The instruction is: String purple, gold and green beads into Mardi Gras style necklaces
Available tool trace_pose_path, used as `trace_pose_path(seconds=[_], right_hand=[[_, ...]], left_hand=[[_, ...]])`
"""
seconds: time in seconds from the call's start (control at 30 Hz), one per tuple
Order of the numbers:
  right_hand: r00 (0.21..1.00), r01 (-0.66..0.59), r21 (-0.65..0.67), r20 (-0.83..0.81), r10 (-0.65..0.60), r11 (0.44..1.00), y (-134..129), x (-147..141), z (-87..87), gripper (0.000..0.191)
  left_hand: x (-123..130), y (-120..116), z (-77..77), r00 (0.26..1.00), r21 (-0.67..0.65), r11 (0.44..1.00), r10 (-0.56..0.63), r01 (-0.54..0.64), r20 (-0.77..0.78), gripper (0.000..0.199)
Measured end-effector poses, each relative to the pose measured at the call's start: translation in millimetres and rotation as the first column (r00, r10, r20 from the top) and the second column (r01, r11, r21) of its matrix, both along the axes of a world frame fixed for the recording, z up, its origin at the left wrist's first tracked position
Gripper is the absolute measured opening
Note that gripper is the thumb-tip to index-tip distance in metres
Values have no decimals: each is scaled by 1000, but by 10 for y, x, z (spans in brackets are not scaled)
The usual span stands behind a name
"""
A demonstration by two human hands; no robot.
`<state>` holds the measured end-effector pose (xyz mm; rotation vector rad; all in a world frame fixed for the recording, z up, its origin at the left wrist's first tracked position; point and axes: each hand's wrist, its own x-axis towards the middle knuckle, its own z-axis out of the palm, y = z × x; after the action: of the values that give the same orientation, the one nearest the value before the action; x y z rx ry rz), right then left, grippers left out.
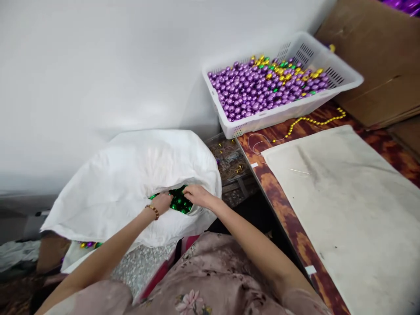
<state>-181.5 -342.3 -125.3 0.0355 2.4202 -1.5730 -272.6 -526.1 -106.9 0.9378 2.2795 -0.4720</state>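
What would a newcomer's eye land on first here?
Probably the mass of shiny purple beads, mixed with gold and green, in the white basket at upper right. Next, the green beads showing in the white sack's opening, between left hand and right hand. Then the gold bead string beside the basket.

White basket (278,115) of mostly purple beads (243,89), gold bead string (305,118), pale cloth (354,210), cardboard (370,61)
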Motion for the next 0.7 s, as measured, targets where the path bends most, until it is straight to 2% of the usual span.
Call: trace_pose_path(seconds=[0.1,0.2,0.3,0.4,0.5,0.57,0.63,0.7], right_hand=[[992,6,55,129,-13,998,-302,-95,-358,18],[959,66,174,259,-110,983,-393,0,-589,36],[923,126,285,316,-217,950,-320,22,-686,55],[916,162,341,298,-270,926,-181,-96,-721,65],[921,203,359,246,-303,911,-42,-267,-756,70],[930,230,356,194,-313,906,36,-370,-780,70],[941,246,345,140,-309,906,100,-459,-795,66],[951,248,336,93,-294,909,149,-536,-795,59]], left_hand=[[203,-109,-260,1000,-27,1000,-4,4,2,33],[221,-128,-419,1000,-34,999,3,-2,13,58],[114,-82,-552,999,-18,1000,8,-7,49,74],[15,-32,-646,995,-1,1000,20,-20,100,71],[-44,-41,-624,994,30,998,47,-50,101,63],[-77,-84,-537,990,103,986,125,-131,58,60],[-112,-142,-426,972,223,948,237,-229,-10,55],[-145,-194,-343,950,343,899,309,-274,-51,49]])
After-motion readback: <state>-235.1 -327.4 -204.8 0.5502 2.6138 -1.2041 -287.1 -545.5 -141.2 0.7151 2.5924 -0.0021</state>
